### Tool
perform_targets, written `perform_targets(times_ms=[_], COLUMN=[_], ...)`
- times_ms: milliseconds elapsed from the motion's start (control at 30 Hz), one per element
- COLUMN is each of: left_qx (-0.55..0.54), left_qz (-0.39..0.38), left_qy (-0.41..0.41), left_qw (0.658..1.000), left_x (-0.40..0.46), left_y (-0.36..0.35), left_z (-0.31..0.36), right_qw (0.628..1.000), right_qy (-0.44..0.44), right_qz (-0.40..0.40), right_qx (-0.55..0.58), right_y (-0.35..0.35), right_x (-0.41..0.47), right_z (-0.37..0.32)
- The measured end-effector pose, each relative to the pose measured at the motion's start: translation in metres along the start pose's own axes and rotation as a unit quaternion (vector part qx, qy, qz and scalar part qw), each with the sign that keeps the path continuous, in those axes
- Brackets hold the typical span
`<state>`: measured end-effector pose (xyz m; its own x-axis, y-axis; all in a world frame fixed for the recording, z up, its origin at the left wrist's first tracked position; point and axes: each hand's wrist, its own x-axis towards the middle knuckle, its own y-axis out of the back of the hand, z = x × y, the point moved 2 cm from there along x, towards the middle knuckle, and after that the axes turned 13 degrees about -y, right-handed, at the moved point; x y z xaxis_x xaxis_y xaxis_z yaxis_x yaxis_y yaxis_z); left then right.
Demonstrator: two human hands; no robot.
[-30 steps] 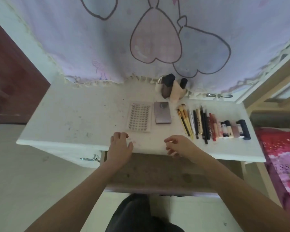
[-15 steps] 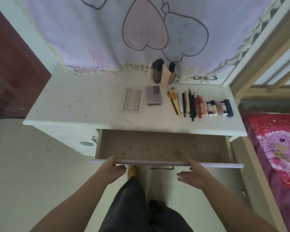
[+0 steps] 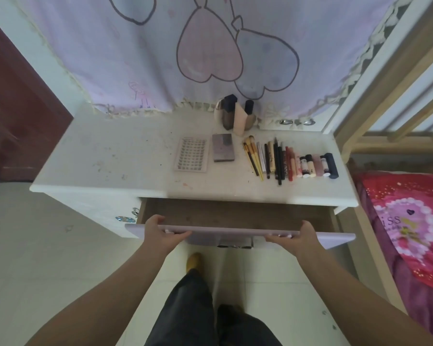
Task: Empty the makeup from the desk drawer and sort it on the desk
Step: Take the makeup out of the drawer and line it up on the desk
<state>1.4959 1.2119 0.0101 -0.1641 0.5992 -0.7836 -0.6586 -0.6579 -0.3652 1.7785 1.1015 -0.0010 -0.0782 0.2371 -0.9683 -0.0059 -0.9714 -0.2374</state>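
Both hands gripped the drawer front (image 3: 235, 232), fingers curled over its top edge: the left hand (image 3: 161, 234) towards its left end, the right hand (image 3: 301, 237) towards its right. The drawer (image 3: 235, 216) stood pulled out below the worktop (image 3: 105, 156), and its visible floor showed no makeup. The sorted makeup (image 3: 289, 162) lay in a row behind the drawer, to the right. The drawer looked rigid and light; holding near both ends should keep it square. Its front interior was hidden by the panel

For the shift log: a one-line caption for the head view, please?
Both hands, left and right, grip the open drawer's front; makeup lies sorted on the desk.
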Motion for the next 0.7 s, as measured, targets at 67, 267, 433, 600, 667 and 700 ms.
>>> perform_targets(times_ms=[67, 267, 433, 600, 667, 700], left_qx=[-0.001, 0.016, -0.002, 0.037, 0.092, 0.135], left_qz=[-0.043, -0.055, -0.065, -0.082, -0.096, -0.103], left_qy=[0.017, 0.055, 0.072, 0.095, 0.095, 0.098], left_qw=[0.999, 0.997, 0.995, 0.991, 0.987, 0.981], left_x=[0.010, 0.034, 0.045, 0.051, 0.045, 0.044], left_y=[-0.004, -0.030, -0.058, -0.064, -0.064, -0.064], left_z=[0.001, 0.009, 0.014, 0.016, 0.015, 0.013], right_qw=[1.000, 0.999, 0.990, 0.986, 0.975, 0.958], right_qy=[0.001, -0.012, -0.010, -0.012, 0.006, 0.019], right_qz=[-0.016, -0.051, -0.140, -0.157, -0.126, -0.096], right_qx=[-0.002, 0.009, 0.003, -0.054, -0.182, -0.269], right_y=[-0.009, -0.036, -0.049, -0.048, -0.044, -0.042], right_x=[0.000, 0.011, 0.018, 0.022, 0.020, 0.018], right_z=[-0.004, -0.020, -0.022, -0.027, -0.033, -0.038])
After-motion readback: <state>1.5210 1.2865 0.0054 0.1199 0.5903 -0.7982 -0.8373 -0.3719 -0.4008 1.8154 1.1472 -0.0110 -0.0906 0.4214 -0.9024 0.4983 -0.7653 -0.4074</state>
